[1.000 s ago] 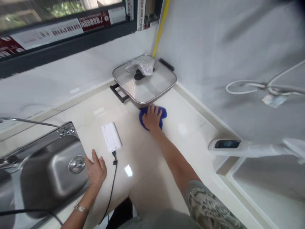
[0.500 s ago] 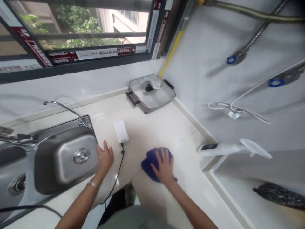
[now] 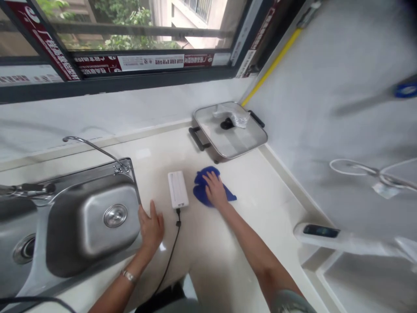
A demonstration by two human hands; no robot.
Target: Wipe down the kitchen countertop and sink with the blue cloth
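While resting the right hand (image 3: 215,190), with fingers slightly spread, on the blue cloth (image 3: 202,198) just right of the white box (image 3: 178,190), pointing far and left across it (no clear long axis), with the left hand (image 3: 151,230), likewise spread, farther off beside the sink (image 3: 65,234).

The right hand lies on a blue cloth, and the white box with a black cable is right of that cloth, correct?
Not quite: the head view shows the white box with its black cable left of the blue cloth, toward the sink. The right hand does lie on that cloth.
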